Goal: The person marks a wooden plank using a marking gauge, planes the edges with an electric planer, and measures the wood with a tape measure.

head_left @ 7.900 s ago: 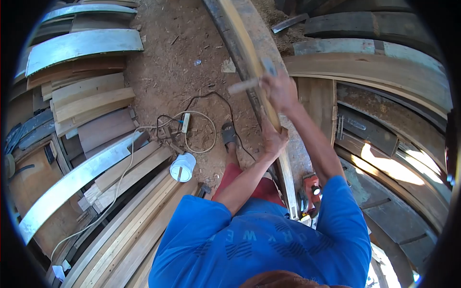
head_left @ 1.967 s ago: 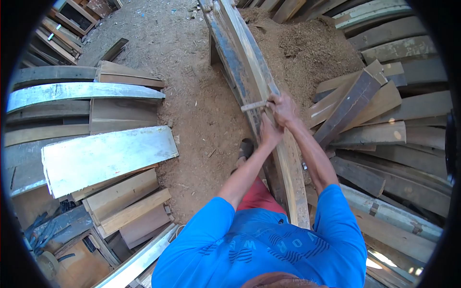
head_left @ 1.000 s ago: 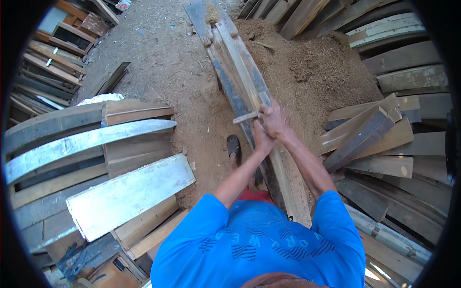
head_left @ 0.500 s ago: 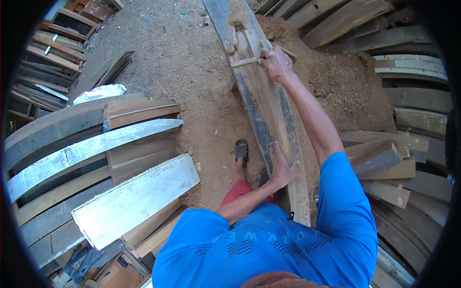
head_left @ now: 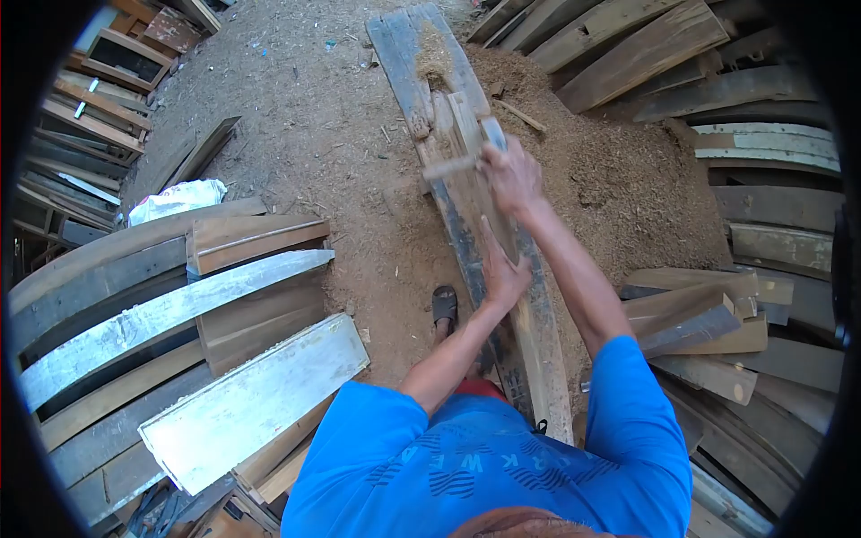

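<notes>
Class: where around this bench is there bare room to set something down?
Open: dirt floor, lightly littered, between the bench and left boards, beyond the sandal. Crowded: the bench's middle, with left hand, right hand and tool; right side, with shavings and stacked planks.

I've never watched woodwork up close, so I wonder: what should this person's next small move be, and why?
I'd guess drawing the bar-shaped tool back along the wooden strip with the right hand: that hand grips the tool near the strip's far end, leaving little wood ahead, while the left hand lies farther back.
</notes>
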{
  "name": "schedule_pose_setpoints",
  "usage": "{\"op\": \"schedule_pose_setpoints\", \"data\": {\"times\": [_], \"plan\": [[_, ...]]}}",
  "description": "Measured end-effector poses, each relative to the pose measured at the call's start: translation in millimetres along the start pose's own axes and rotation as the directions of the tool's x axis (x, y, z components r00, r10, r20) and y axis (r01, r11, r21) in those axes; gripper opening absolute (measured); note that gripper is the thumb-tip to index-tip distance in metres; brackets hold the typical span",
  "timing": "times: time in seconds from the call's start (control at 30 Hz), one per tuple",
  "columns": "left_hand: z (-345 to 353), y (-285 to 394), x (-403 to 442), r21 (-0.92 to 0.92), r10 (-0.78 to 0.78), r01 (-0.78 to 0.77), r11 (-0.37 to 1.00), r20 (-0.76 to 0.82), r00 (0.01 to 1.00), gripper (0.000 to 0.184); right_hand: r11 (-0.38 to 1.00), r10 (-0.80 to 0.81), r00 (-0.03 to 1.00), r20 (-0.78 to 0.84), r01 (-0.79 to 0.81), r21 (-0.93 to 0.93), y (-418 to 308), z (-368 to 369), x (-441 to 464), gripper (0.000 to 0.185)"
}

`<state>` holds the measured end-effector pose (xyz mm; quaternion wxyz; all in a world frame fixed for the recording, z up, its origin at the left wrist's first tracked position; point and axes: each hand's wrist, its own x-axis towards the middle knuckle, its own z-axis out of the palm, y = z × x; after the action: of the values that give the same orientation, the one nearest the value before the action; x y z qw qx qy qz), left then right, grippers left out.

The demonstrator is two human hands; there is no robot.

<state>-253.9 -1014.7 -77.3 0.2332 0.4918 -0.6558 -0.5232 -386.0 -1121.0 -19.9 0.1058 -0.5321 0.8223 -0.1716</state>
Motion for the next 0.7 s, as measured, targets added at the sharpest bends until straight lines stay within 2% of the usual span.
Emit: {"op": "schedule_pose_setpoints", "data": {"times": [0.1, 0.2, 0.27, 0.37, 0.5, 0.57, 0.63, 0.7], "plan": [[-1, 2, 0, -0.032, -0.054, 0.055, 0.998, 0.013, 0.998, 0.107, 1.0, -0.005, 1.0, -0.025, 0.005, -0.016, -5, 5, 85, 0.019], [2, -2, 2, 0.041, 0.013, -0.011, 0.999, -0.038, 0.999, 0.108, 0.998, -0.057, 0.998, -0.023, 0.057, -0.031, -8, 6, 120, 0.02], [5, -8, 1, 0.051, 0.015, -0.013, 0.999, -0.04, 0.999, 0.108, 0.998, -0.064, 0.998, -0.018, 0.063, -0.011, -1, 3, 109, 0.02], [7, -10, 2, 0.036, -0.003, 0.004, 0.999, -0.029, 1.0, 0.11, 0.999, 0.041, 0.996, 0.082, -0.041, -0.006, -9, -8, 58, 0.02], [10, -20, 1, -0.008, 0.071, -0.071, 0.997, -0.03, 0.997, 0.112, 1.0, -0.015, 1.0, -0.004, 0.015, 0.011, -1, -11, -60, 0.018], [6, -19, 7, -0.038, -0.016, 0.021, 0.999, 0.13, 0.991, 0.11, 1.0, 0.002, 0.999, 0.038, -0.003, 0.022, 1, -17, -94, 0.018], [5, -21, 4, -0.05, -0.032, 0.04, 0.998, 0.151, 0.988, 0.108, 1.0, 0.008, 1.0, 0.027, -0.009, 0.022, -1, -17, -99, 0.018], [11, -19, 0, -0.065, 0.026, -0.025, 0.998, 0.015, 1.0, 0.107, 1.0, -0.013, 0.999, -0.042, 0.013, -0.002, -3, -10, -68, 0.018]]}}
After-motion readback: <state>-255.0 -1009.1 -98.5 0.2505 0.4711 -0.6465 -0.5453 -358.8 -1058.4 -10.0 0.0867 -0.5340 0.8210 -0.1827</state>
